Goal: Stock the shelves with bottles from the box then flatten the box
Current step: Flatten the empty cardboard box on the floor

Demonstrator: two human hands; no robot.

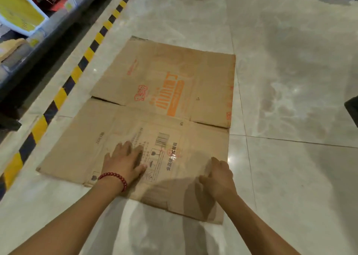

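So we're basically at the tail end here, the flattening bit. The pale glossy marble-look tile floor (290, 80) takes up most of the view, and spread flat on it is the big brown corrugated cardboard box with orange printing and a barcode (164, 91), fully opened out, flaps and panels all lying level as far as I can tell. It sits just beside the yellow-and-black hazard stripe (85, 57) that runs along the foot of the dark metal shelving on the left (29, 47). No bottles anywhere near the box, and it obviously holds nothing now since it's a sheet. The shelf does have stuff on it, a yellow-and-white plastic container (19, 10) plus some blurry packages, but I can't tell if those are the bottles in question. Left hand (125, 159), with a red bead bracelet (114, 178) on the wrist, is spread out palm-down, pressing on the near panel with straight fingers, gripping nothing. Right hand (218, 174) is on the near right part of the card with its fingers bent; looks like it may be pinching a fold or edge, but honestly can't tell. My guess for the next move: press the creases down firmly, then maybe fold or lift the sheet away.
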